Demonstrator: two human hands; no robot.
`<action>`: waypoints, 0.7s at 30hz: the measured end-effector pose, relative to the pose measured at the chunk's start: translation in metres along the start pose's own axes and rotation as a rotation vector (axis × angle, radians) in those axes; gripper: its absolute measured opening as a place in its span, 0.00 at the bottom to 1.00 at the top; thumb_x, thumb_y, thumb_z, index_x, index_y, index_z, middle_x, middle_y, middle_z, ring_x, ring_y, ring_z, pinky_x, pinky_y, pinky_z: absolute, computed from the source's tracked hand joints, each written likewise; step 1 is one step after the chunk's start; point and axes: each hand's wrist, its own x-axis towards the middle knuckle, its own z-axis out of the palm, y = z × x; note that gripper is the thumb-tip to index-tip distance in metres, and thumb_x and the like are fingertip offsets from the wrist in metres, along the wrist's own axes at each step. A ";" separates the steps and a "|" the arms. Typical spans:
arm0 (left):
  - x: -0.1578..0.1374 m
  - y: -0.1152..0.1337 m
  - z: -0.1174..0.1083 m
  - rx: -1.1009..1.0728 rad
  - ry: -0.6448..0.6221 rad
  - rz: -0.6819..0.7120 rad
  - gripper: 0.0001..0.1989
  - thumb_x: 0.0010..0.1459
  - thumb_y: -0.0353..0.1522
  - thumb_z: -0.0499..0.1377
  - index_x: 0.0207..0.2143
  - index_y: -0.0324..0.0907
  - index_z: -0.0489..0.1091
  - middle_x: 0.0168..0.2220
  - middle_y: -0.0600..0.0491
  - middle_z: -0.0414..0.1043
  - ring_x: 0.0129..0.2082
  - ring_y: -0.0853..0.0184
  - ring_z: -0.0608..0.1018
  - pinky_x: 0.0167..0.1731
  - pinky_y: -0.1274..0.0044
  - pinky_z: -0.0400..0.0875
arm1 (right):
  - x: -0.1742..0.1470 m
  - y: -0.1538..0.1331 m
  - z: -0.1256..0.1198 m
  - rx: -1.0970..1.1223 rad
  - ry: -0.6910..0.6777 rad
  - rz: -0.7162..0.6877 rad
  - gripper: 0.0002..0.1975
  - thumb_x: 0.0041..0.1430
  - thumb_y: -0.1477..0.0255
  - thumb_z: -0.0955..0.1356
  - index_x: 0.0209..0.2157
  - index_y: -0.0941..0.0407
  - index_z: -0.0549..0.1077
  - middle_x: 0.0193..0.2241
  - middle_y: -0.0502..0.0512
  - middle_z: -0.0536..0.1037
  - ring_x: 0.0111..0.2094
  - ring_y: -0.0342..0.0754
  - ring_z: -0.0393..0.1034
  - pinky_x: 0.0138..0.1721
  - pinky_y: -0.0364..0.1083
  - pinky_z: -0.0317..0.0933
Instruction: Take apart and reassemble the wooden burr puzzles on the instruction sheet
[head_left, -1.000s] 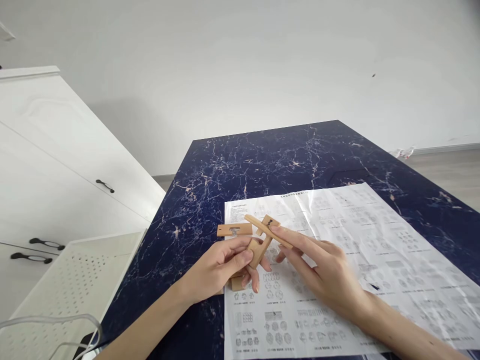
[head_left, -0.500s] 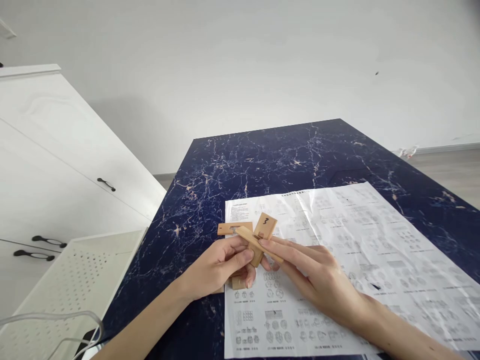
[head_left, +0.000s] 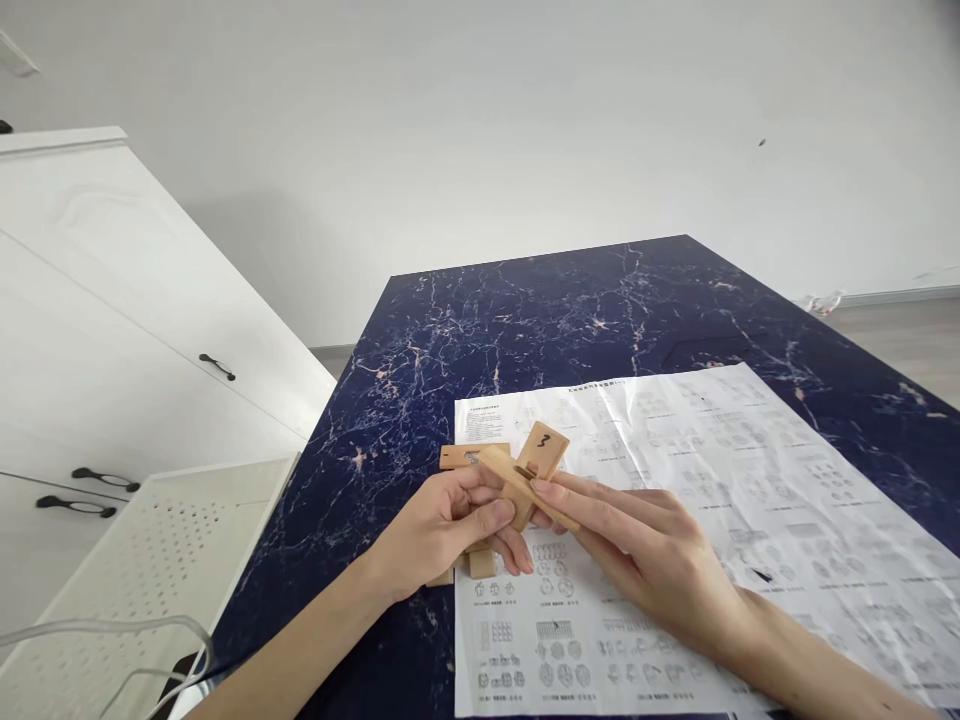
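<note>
Two flat wooden puzzle pieces cross each other in front of me, held above a printed sheet. One wooden piece (head_left: 545, 446) bears a dark "3" on its upper end; the other wooden piece (head_left: 496, 462) runs slantwise across it. My left hand (head_left: 457, 515) pinches the crossed pieces from the left, thumb on the near side. From the right, my right hand (head_left: 637, 530) grips the slanting piece, its index finger near the crossing. Another wooden piece (head_left: 450, 457) lies just behind my left hand, and a small wooden block (head_left: 482, 565) shows below it, partly covered.
The creased white sheet (head_left: 675, 450), printed with small diagrams, covers the right part of the blue marbled table (head_left: 525, 320). To the left stand a white cabinet (head_left: 150, 300) and a perforated white surface (head_left: 150, 560) with a cable (head_left: 112, 630) over it. A wall rises behind.
The crossed pieces have shifted slightly right in view, and the "3" piece leans a little more to the right. My left fingers underneath have extended rightward. Both hands keep their hold.
</note>
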 end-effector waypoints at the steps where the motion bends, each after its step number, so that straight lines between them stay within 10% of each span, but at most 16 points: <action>1: 0.000 0.000 0.000 -0.007 0.003 -0.001 0.15 0.68 0.39 0.66 0.47 0.35 0.75 0.32 0.48 0.81 0.30 0.67 0.84 0.37 0.75 0.79 | 0.000 0.000 0.000 0.001 -0.008 -0.003 0.29 0.73 0.83 0.66 0.69 0.48 0.65 0.59 0.57 0.80 0.54 0.53 0.81 0.42 0.48 0.83; 21: 0.000 -0.003 -0.002 -0.037 0.002 0.012 0.15 0.67 0.39 0.66 0.48 0.36 0.72 0.30 0.49 0.82 0.30 0.64 0.85 0.36 0.74 0.80 | -0.001 -0.001 -0.001 -0.003 -0.090 0.001 0.33 0.74 0.82 0.64 0.73 0.44 0.58 0.61 0.53 0.78 0.50 0.52 0.83 0.42 0.49 0.83</action>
